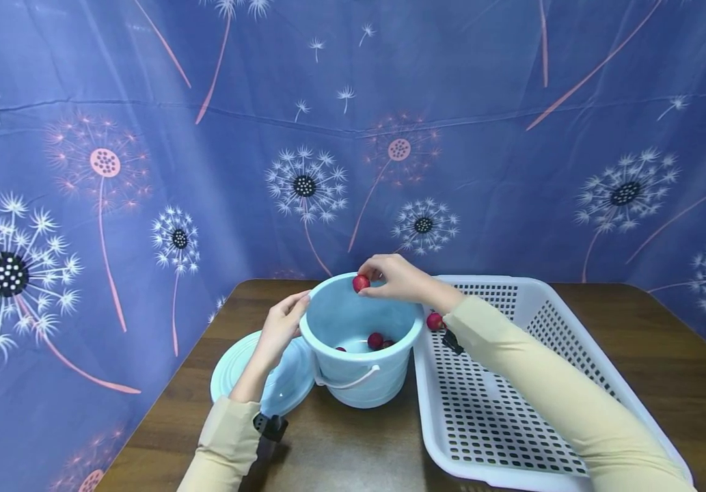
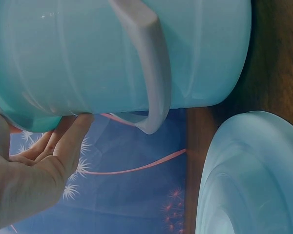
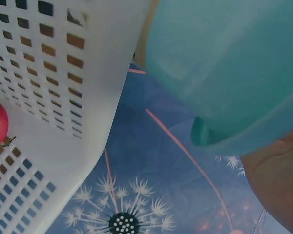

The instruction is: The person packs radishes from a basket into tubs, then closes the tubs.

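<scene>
A small round red radish (image 1: 361, 283) is pinched between the thumb and fingers of my right hand (image 1: 397, 277), over the far rim of a light blue bucket (image 1: 353, 372). Inside the bucket lie several more, one radish (image 1: 375, 341) plainly visible and others partly hidden by the near wall. My left hand (image 1: 283, 320) holds the bucket's left rim; in the left wrist view that hand's fingers (image 2: 74, 139) press its outer wall. In the right wrist view, my right hand (image 3: 278, 175) shows only partly behind the bucket rim, its fingertips hidden.
Right of the bucket stands a white perforated basket (image 1: 500, 417), with a red radish (image 1: 435, 321) by its left side. A round blue lid (image 1: 229, 365) lies left of the bucket, under my left forearm. A blue dandelion-print cloth (image 1: 340, 123) hangs behind the wooden table (image 1: 340, 451).
</scene>
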Action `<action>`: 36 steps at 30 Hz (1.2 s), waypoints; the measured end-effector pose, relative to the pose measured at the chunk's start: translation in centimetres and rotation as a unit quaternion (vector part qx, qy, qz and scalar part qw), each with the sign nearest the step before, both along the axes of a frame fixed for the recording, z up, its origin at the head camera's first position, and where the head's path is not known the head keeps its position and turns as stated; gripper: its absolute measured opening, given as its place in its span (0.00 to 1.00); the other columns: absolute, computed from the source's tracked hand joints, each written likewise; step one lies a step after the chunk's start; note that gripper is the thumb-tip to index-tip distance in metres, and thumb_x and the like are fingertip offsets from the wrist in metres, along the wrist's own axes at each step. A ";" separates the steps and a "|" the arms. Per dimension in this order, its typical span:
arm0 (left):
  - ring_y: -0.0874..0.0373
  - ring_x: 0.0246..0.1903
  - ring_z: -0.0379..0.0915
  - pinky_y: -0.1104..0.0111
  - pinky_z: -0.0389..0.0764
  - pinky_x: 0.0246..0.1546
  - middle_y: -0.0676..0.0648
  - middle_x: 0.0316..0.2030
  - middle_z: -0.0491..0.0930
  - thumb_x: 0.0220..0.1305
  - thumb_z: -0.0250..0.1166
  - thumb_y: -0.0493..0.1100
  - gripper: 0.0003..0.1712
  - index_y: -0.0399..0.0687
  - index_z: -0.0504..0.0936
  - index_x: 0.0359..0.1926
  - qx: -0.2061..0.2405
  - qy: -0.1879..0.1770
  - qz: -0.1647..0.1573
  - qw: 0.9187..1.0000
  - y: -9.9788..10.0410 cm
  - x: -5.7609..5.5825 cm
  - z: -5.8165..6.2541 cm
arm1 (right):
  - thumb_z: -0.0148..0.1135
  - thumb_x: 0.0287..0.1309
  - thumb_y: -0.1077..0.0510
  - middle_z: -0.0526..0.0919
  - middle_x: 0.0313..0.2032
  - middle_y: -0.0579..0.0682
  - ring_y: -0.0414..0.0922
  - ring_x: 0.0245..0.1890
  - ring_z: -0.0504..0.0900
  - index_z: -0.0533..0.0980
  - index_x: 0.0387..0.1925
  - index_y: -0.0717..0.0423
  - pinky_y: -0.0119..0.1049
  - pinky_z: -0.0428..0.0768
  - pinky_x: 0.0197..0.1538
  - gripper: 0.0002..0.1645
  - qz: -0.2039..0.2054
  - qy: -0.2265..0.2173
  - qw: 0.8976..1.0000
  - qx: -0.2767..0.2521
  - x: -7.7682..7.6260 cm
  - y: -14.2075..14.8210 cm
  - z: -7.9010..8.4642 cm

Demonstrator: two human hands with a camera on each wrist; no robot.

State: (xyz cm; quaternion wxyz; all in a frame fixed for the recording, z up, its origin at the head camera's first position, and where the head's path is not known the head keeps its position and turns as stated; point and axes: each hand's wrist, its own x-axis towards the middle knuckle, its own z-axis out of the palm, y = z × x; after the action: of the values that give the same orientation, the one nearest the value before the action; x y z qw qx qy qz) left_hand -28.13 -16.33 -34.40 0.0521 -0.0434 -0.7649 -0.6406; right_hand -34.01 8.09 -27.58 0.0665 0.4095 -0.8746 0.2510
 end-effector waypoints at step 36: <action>0.42 0.55 0.73 0.56 0.80 0.48 0.34 0.57 0.73 0.72 0.50 0.47 0.24 0.38 0.70 0.62 -0.002 -0.012 -0.010 1.000 0.5 2.0 2.4 | 0.69 0.52 0.54 0.80 0.34 0.49 0.46 0.36 0.78 0.79 0.42 0.59 0.31 0.77 0.41 0.17 0.029 -0.003 0.998 0.050 -0.4 -3.7 -3.1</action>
State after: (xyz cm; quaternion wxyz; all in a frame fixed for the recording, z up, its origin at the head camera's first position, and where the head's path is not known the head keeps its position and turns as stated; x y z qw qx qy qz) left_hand -26.17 -15.83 -31.96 0.0370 -0.0434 -0.7661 -0.6402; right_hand -34.44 4.42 -30.68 0.0362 0.4364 -0.8741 0.2101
